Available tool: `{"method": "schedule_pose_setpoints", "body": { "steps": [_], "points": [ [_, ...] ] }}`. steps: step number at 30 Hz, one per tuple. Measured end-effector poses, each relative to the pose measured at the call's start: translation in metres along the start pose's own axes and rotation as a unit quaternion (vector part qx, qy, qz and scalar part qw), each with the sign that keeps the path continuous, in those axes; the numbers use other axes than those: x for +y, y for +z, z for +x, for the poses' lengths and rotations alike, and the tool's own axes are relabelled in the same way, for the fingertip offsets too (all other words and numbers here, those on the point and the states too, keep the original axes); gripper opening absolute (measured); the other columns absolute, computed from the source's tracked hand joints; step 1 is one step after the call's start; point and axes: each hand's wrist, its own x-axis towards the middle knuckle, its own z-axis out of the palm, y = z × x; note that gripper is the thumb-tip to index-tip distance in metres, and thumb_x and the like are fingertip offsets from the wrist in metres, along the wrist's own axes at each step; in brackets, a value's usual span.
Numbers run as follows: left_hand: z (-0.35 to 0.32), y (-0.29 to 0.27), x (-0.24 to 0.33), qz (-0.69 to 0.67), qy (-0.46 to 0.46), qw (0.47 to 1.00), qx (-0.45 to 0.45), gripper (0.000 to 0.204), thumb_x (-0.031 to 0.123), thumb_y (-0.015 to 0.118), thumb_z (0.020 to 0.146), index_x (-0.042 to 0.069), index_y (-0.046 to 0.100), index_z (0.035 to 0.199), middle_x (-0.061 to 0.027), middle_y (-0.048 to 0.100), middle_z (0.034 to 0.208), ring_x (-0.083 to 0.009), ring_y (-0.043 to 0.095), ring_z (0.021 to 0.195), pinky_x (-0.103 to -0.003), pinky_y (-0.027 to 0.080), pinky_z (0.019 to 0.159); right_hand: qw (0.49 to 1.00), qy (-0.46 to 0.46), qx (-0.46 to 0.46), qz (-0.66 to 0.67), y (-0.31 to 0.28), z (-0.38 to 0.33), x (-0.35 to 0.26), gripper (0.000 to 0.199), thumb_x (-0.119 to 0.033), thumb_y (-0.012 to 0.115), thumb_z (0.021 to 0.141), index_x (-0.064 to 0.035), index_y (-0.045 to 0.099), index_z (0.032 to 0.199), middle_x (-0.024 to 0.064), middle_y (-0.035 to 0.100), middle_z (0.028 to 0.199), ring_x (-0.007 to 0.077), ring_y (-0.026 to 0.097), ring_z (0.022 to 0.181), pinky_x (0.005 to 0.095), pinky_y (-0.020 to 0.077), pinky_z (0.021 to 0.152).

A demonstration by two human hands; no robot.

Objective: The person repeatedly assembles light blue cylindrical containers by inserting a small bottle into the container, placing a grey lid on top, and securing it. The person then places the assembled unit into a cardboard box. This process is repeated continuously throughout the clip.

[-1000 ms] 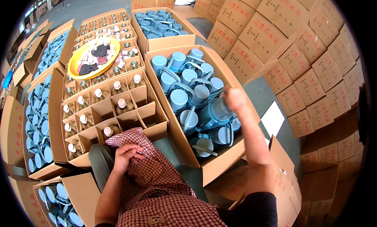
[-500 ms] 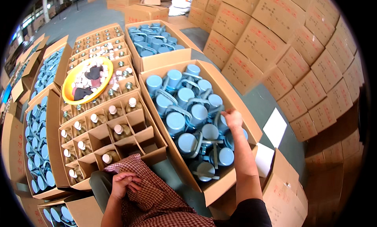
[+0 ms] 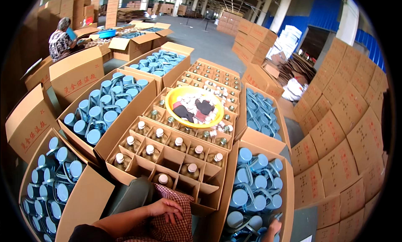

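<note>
My left hand [image 3: 167,209] lies on the red checked apron [image 3: 161,226] over my lap. Its fingers are stretched out and slightly bent, with nothing in them. Down in the carton [image 3: 286,191] at lower right, my right hand [image 3: 274,227] grips a blue jug [image 3: 271,219] by its side handle; the fingers are partly hidden. Several blue-lidded jugs [image 3: 239,198] with looped handles stand packed around it. Left of that carton, a divided carton [image 3: 208,187] holds glass bottles [image 3: 191,170] with white caps, and some of its cells have no bottle.
A yellow basin [image 3: 168,100] of small white pieces and dark cloths rests on the bottle cartons. More cartons of blue jugs [image 3: 106,100] flank them left and behind. Stacked cartons [image 3: 335,158] wall the right side. A person [image 3: 62,40] sits at far left.
My view has swung up and left, bringing in the hall, the left cartons and the other person. The right hand stays at the same jug; the left hand's fingers have loosened and straightened.
</note>
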Motion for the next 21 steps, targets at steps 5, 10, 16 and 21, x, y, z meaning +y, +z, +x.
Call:
{"method": "schedule_pose_setpoints", "body": {
  "steps": [5, 10, 16, 21],
  "points": [
    [-0.003, 0.000, 0.002, 0.024, -0.024, 0.999, 0.019, 0.023, 0.010, 0.049, 0.094, 0.002, 0.059, 0.113, -0.0172, 0.068, 0.102, -0.0278, 0.070, 0.072, -0.029, 0.054, 0.052, 0.970, -0.043, 0.104, 0.216, -0.010, 0.047, 0.057, 0.024, -0.021, 0.056, 0.072, 0.0005, 0.066, 0.066, 0.0119, 0.060, 0.064, 0.0231, 0.057, 0.058, 0.0388, 0.0461, 0.055],
    [0.003, 0.012, 0.007, 0.034, 0.008, 0.999, 0.019, 0.025, 0.016, 0.047, 0.096, 0.001, 0.058, 0.113, -0.0182, 0.068, 0.100, -0.0288, 0.070, 0.072, -0.031, 0.055, 0.053, 0.911, -0.210, 0.109, 0.337, -0.183, 0.012, -0.105, 0.020, -0.022, 0.054, 0.076, -0.0041, 0.056, 0.067, 0.0003, 0.045, 0.054, 0.0123, 0.038, 0.049, 0.0292, 0.0299, 0.044],
    [0.041, 0.056, 0.042, -0.003, 0.035, 0.998, 0.059, 0.037, 0.030, 0.041, 0.099, 0.000, 0.054, 0.116, -0.0171, 0.068, 0.097, -0.0290, 0.069, 0.078, -0.032, 0.056, 0.057, 0.814, -0.430, -0.112, 0.375, -0.232, -0.228, -0.227, 0.029, -0.029, 0.069, 0.071, -0.0053, 0.054, 0.064, -0.0019, 0.047, 0.056, 0.0105, 0.044, 0.049, 0.0245, 0.0336, 0.045],
    [0.062, 0.055, 0.059, -0.168, -0.007, 0.985, 0.028, 0.054, 0.047, 0.037, 0.098, 0.004, 0.047, 0.129, -0.0149, 0.062, 0.115, -0.0213, 0.062, 0.100, -0.036, 0.054, 0.079, 0.563, -0.673, -0.420, 0.231, -0.195, -0.342, -0.252, 0.028, -0.021, 0.077, 0.061, -0.0067, 0.052, 0.060, 0.0058, 0.042, 0.060, 0.0221, 0.043, 0.050, 0.0333, 0.0324, 0.044]
  ]
}}
